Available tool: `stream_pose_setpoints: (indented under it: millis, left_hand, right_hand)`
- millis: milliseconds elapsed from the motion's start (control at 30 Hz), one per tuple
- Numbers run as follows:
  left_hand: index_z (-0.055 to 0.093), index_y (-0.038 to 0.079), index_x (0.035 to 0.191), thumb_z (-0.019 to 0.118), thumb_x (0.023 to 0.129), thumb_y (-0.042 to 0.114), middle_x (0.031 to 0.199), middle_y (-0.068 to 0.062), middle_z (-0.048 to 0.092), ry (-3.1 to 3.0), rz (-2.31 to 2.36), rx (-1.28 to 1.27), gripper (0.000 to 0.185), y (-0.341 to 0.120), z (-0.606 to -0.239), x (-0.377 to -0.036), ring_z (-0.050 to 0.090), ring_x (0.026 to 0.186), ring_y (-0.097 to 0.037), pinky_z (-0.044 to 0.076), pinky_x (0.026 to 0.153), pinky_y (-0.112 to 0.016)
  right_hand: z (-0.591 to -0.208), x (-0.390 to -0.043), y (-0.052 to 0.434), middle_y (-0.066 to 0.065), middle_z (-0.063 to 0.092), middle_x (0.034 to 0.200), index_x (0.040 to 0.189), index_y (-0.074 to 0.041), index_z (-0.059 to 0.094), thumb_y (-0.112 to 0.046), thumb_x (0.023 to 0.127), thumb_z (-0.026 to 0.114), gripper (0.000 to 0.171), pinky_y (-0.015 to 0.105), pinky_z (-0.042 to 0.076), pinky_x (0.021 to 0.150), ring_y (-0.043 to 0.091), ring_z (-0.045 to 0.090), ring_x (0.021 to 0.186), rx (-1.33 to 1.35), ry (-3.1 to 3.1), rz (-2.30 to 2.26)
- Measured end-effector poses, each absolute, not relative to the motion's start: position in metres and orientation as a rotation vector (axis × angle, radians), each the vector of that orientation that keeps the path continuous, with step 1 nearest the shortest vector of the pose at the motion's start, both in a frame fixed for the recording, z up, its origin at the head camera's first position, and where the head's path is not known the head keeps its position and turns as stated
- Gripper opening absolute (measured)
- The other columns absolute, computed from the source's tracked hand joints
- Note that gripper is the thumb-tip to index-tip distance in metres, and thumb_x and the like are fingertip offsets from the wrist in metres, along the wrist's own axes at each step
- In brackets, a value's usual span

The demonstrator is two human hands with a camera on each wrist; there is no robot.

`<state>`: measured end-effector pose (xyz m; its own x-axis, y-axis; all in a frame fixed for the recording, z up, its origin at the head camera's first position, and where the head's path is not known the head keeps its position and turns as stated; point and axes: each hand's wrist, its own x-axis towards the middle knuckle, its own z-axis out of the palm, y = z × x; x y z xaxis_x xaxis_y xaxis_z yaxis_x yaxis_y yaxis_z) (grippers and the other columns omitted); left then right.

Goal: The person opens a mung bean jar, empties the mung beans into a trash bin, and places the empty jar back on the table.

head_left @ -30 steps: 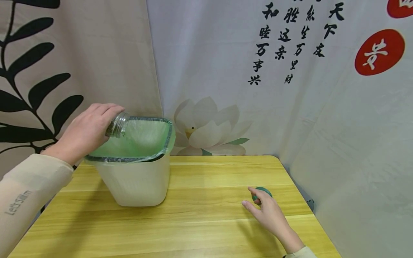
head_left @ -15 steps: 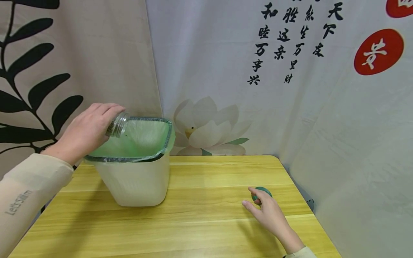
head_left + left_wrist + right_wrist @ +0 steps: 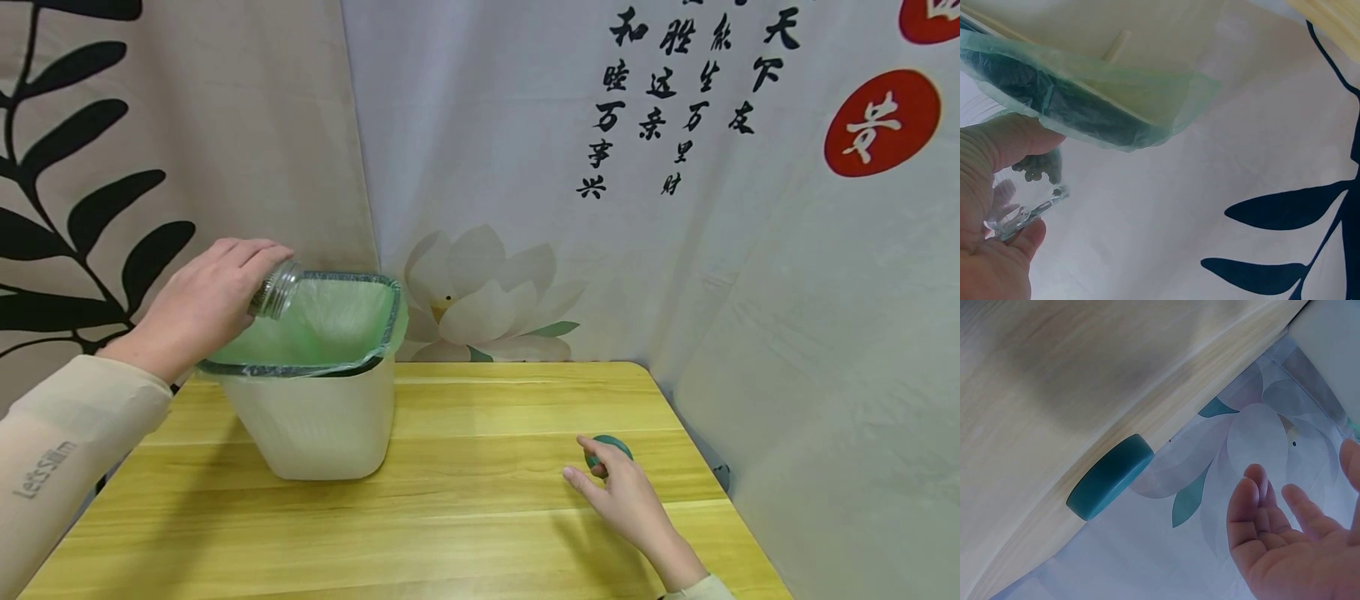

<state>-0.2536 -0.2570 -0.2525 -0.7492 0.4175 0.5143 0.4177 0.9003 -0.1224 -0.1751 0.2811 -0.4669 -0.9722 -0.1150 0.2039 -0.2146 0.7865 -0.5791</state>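
My left hand (image 3: 206, 300) grips a clear glass jar (image 3: 276, 290), tipped on its side with its mouth over the bin. Small greenish-brown grains (image 3: 1038, 167) lie inside the jar in the left wrist view; their kind is unclear. Beneath the jar stands a whitish waste bin (image 3: 315, 425) lined with a green plastic bag (image 3: 341, 321). My right hand (image 3: 622, 500) hovers over the table, fingers loosely bent and holding nothing. Just beyond it a round dark-green lid (image 3: 1110, 477) lies on the table, partly hidden by the fingers in the head view.
The yellow wood-grain table (image 3: 480, 533) carries the bin at its left rear. Behind it hangs a pale cloth backdrop (image 3: 480, 150) printed with leaves, a lotus and characters. The table's right edge (image 3: 712, 475) slopes down beside the lid.
A few small grains were seen at the jar's mouth or falling into the bin earlier; none show there now in the head view. Both hands have stayed nearly still.
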Motion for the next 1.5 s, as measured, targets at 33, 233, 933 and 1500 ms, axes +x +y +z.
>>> stream_pose_setpoints:
  millis: [33,233,933,1500]
  left_hand:
    - [0.053,0.002,0.149,0.083,0.071,-0.022,0.147,-0.025,0.058,-2.512,0.002,-0.602,0.087,-0.2570,-0.2525,-0.2537,0.053,0.131,-0.046,0.047,0.113,-0.065]
    - [0.054,0.002,0.149,0.084,0.070,-0.022,0.147,-0.025,0.058,-2.500,0.011,-0.616,0.088,-0.2578,-0.2530,-0.2546,0.054,0.131,-0.046,0.048,0.112,-0.065]
    - [0.054,0.002,0.149,0.080,0.078,-0.020,0.147,-0.024,0.059,-2.490,0.051,-0.642,0.079,-0.2571,-0.2548,-0.2564,0.055,0.132,-0.046,0.048,0.112,-0.065]
    - [0.055,0.002,0.149,0.072,0.086,-0.021,0.147,-0.023,0.059,-2.482,0.083,-0.666,0.069,-0.2566,-0.2555,-0.2562,0.055,0.133,-0.045,0.048,0.112,-0.063]
  right_hand:
    - [-0.4667,-0.1748,0.2813,0.013,0.065,0.148,0.151,-0.013,0.060,-0.052,0.099,0.072,0.066,0.039,0.063,0.086,0.032,0.072,0.115,0.261,-2.819,0.947]
    - [-0.4663,-0.1744,0.2813,0.012,0.065,0.148,0.151,-0.015,0.060,-0.052,0.099,0.073,0.065,0.040,0.063,0.087,0.032,0.072,0.115,0.248,-2.824,0.966]
    - [-0.4651,-0.1745,0.2817,0.011,0.065,0.147,0.152,-0.016,0.059,-0.052,0.099,0.072,0.066,0.039,0.062,0.087,0.031,0.071,0.116,0.240,-2.834,0.965]
    - [-0.4665,-0.1740,0.2813,0.013,0.065,0.148,0.151,-0.013,0.060,-0.051,0.099,0.073,0.066,0.045,0.064,0.090,0.034,0.072,0.115,0.263,-2.817,0.976]
